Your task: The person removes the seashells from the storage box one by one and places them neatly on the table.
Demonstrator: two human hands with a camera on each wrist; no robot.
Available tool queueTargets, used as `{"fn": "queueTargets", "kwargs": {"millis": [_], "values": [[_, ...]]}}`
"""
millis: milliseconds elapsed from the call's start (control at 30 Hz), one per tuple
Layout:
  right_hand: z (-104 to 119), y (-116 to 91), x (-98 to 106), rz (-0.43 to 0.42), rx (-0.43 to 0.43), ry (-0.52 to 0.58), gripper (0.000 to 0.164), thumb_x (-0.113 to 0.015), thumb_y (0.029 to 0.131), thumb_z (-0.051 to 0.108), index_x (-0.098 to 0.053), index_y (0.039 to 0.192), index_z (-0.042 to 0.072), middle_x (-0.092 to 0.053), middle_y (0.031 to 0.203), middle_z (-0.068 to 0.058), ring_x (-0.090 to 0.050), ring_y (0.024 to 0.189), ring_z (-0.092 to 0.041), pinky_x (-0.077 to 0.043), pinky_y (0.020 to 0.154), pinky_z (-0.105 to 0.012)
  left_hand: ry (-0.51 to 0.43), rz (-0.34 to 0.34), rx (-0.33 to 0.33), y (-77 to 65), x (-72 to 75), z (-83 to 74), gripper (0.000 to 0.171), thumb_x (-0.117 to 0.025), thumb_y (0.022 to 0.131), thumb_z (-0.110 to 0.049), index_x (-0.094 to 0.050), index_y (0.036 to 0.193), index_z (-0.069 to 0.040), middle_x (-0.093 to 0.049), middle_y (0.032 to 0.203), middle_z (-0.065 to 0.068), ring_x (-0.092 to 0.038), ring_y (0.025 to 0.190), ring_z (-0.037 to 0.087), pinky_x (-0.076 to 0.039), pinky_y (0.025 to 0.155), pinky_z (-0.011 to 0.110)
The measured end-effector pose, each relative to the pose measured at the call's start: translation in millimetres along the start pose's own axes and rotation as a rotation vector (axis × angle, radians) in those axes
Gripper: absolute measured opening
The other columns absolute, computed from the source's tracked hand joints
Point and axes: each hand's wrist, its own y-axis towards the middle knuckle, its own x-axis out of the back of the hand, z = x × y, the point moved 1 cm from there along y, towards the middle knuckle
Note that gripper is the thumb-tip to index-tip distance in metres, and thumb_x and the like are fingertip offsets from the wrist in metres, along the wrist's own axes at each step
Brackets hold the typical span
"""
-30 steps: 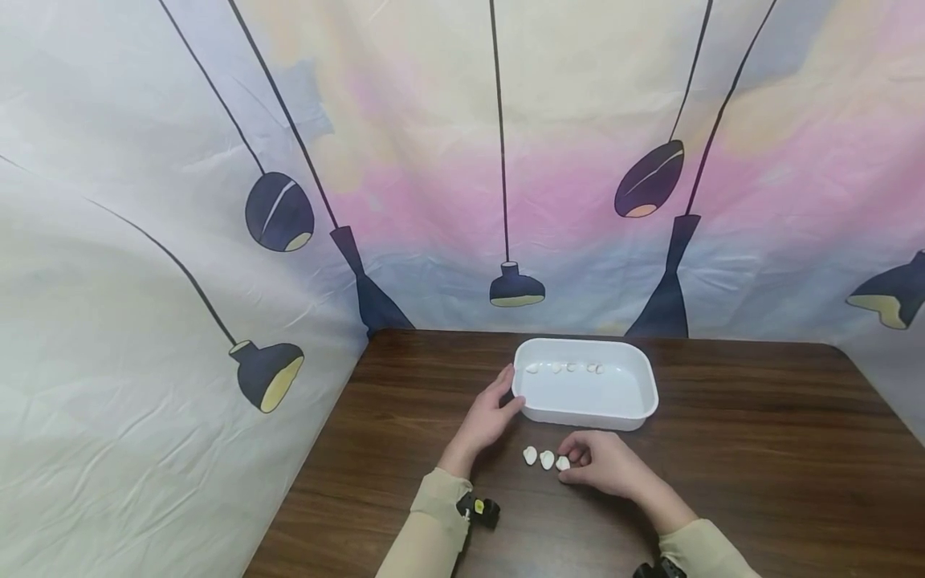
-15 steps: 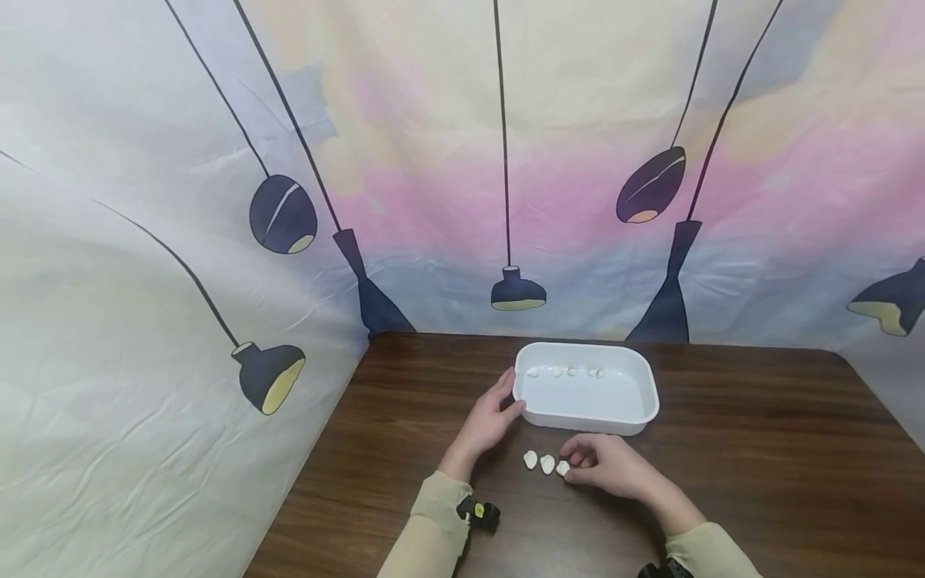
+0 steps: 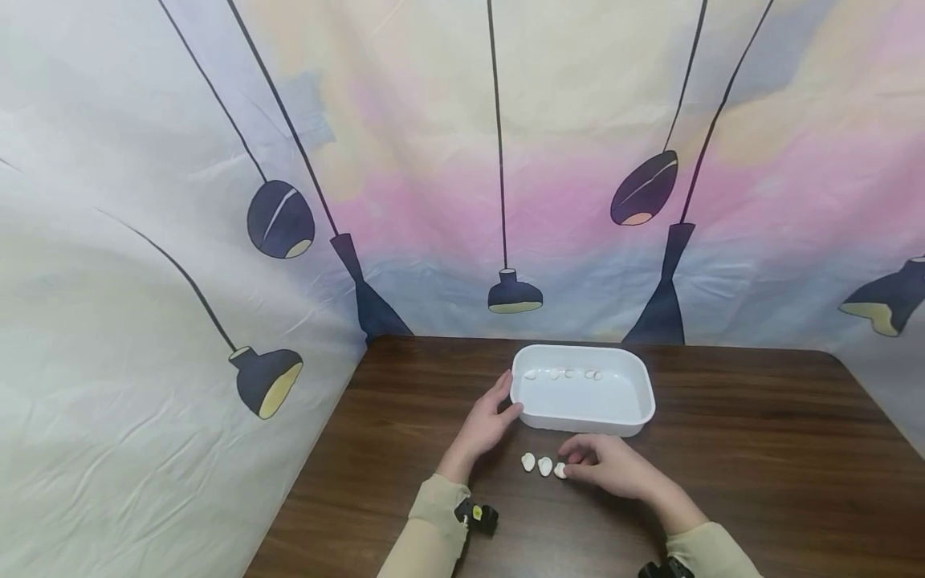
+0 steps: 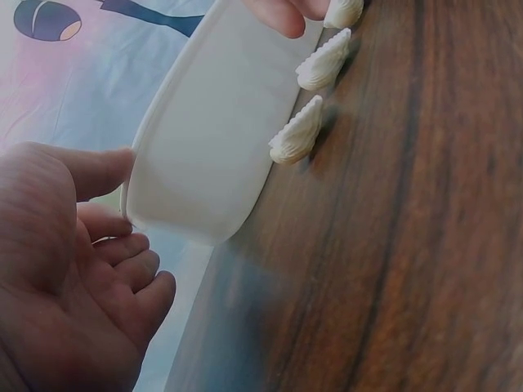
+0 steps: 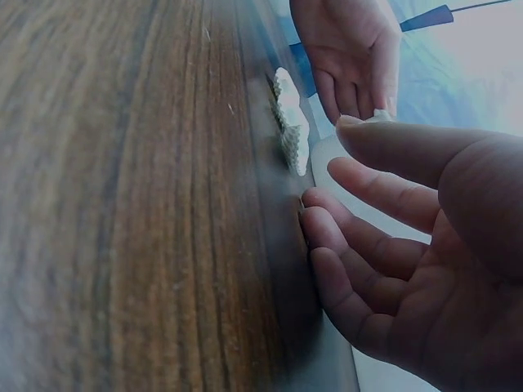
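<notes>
A row of three small white ridged seashells [image 3: 545, 466] lies on the table before a white rectangular tray [image 3: 587, 418]. My left hand [image 3: 482, 425] holds the tray's left end, its rim between thumb and forefinger in the left wrist view. At the row's right end is my right hand [image 3: 610, 466], its thumb at the edge of the rightmost seashell [image 4: 343, 11]. In the right wrist view, a gap shows between that thumb [image 5: 392, 147] and the bent fingers, with seashells [image 5: 292, 122] just beyond. Whether the thumb presses the seashell cannot be told.
Several small whitish seashells [image 3: 592, 375] lie along the tray's far side. The dark wooden table [image 3: 759, 449] reaches back to a cloth backdrop [image 3: 433, 160] printed with hanging lamps. Each wrist wears a black camera [image 3: 477, 515].
The head view has tilted slightly. My right thumb has shifted slightly over the edge of the rightmost seashell. My left hand keeps its hold on the tray, and the seashells stay in their row.
</notes>
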Motion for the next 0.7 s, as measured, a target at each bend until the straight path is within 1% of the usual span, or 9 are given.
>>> {"fn": "queueTargets", "kwargs": {"millis": [167,267,400,533,700], "values": [[2.9,-1.0,1.5,-0.006,0.032,0.001,0.024,-0.079,0.098,0.025,-0.077,0.116,0.009,-0.071,0.094,0.010,-0.066,0.084,-0.003,-0.056,0.074,-0.027,0.000,-0.002,0.007,-1.2,-0.2,1.5,0.063,-0.057,0.111,-0.024,-0.034,0.166,-0.001,-0.026,0.175,0.013,-0.025,0.162,0.028,-0.024,0.130,0.052],[4.2,-1.9,3.4,-0.015,0.035,0.004,0.024,-0.078,0.099,0.025,-0.077,0.116,0.009,-0.071,0.094,0.010,-0.065,0.084,-0.004,-0.055,0.073,-0.028,-0.001,-0.001,0.015,-1.0,-0.3,1.6,0.063,-0.057,0.111,-0.025,-0.033,0.166,-0.003,-0.026,0.176,0.011,-0.025,0.162,0.026,-0.024,0.130,0.050],[3.6,-2.4,6.4,-0.029,0.031,0.003,0.023,-0.077,0.100,0.026,-0.077,0.117,0.011,-0.070,0.096,0.010,-0.063,0.085,-0.004,-0.055,0.072,-0.027,-0.005,-0.001,0.014,-0.7,-1.2,4.3,0.064,-0.058,0.111,-0.025,-0.034,0.166,-0.003,-0.026,0.176,0.011,-0.025,0.162,0.027,-0.024,0.130,0.053],[2.8,-1.6,10.2,-0.043,0.054,0.008,0.022,-0.076,0.101,0.024,-0.077,0.117,0.009,-0.071,0.096,0.011,-0.065,0.086,-0.004,-0.056,0.074,-0.028,-0.009,-0.001,0.008,-0.6,-1.6,5.8,0.065,-0.059,0.111,-0.024,-0.034,0.166,-0.001,-0.026,0.176,0.013,-0.025,0.162,0.029,-0.024,0.129,0.055],[4.0,-1.8,15.0,-0.050,0.041,0.020,0.024,-0.075,0.101,0.026,-0.077,0.118,0.009,-0.072,0.096,0.012,-0.067,0.088,-0.004,-0.056,0.080,-0.030,-0.007,-0.003,0.006,-0.2,-0.9,4.6,0.064,-0.059,0.111,-0.025,-0.034,0.166,-0.001,-0.026,0.176,0.013,-0.025,0.162,0.029,-0.024,0.129,0.055]]}}
